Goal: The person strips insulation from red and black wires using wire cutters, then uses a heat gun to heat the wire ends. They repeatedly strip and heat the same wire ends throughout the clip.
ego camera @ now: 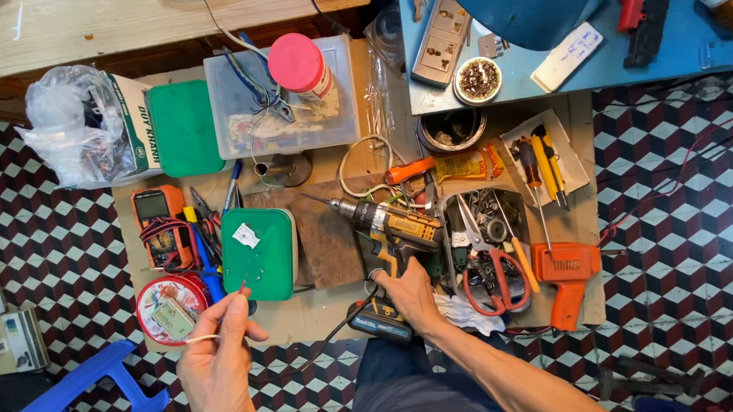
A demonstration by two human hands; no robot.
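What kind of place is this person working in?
Probably a small home repair workshop: a low board on a tiled floor crowded with a cordless drill, a multimeter, screwdrivers and scissors.

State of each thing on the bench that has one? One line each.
Left hand: pinching a thin white wire, red tip up.
Right hand: gripping the cordless drill.
Cordless drill: lying on its side, bit pointing left.
Green box: lid shut.
Clear bin: open, holds wires and a pink-capped bottle.
Red-handled scissors: closed, lying in the tray.
Multimeter: lying face up, leads coiled on it.
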